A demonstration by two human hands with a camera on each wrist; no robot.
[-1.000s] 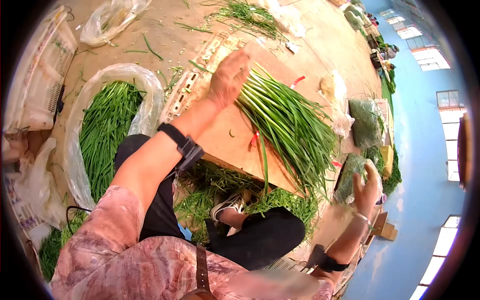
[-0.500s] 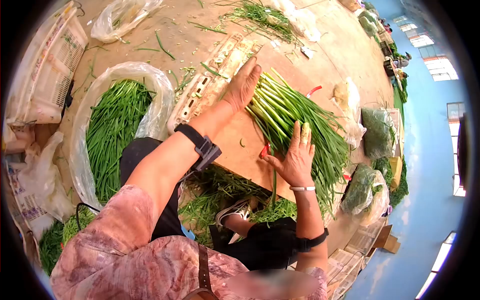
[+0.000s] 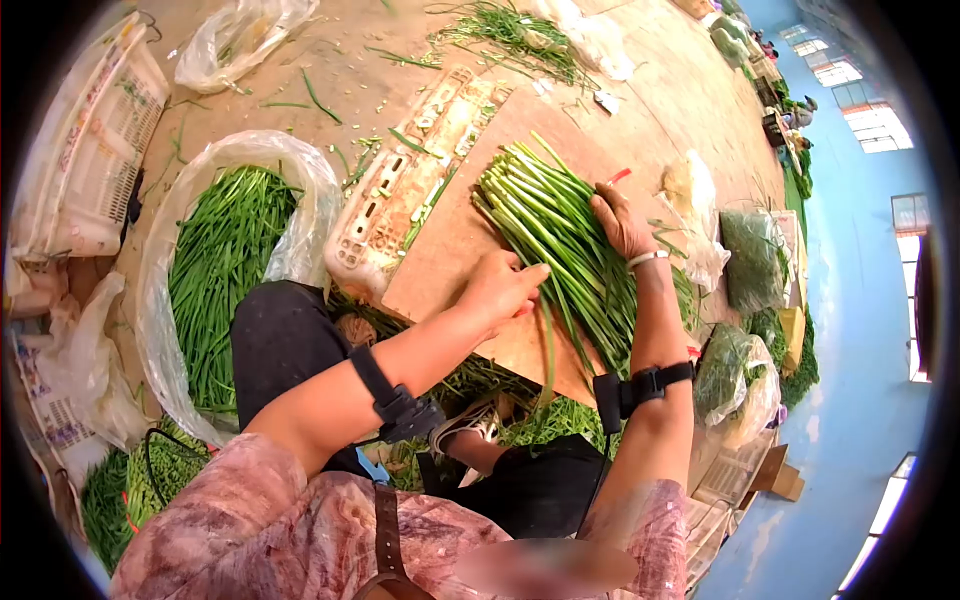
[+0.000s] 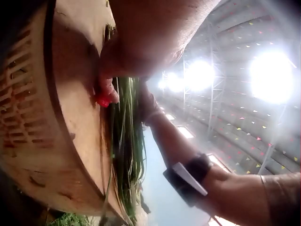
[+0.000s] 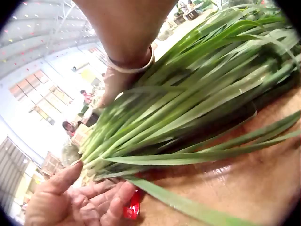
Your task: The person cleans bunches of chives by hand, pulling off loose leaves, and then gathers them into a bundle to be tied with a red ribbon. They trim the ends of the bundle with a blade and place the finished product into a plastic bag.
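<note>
A bundle of long green stalks [image 3: 560,225] lies on a brown board [image 3: 440,260], pale ends toward the upper left. The left hand [image 3: 497,290] is at its near side; in the left wrist view its fingers [image 4: 111,89] pinch a red strip [image 4: 103,100]. From the right wrist view, that hand [image 5: 75,202] shows palm up beside the pale ends, its fingertips at the red strip [image 5: 133,205]. The right hand [image 3: 625,222] rests against the bundle's far side, near another red strip end [image 3: 620,176]; its fingertips are partly hidden.
An open plastic bag of green stalks [image 3: 232,270] stands at the left, beside a white crate [image 3: 95,150]. Under the board is an upturned, dirty pale crate [image 3: 375,215]. Filled bags [image 3: 752,260] sit at the right. Loose greens lie on the floor.
The left hand has moved from the pale ends down to the bundle's near side and taken hold of the red strip. The right hand came in from the right, touched the bundle, then moved to its far side.
</note>
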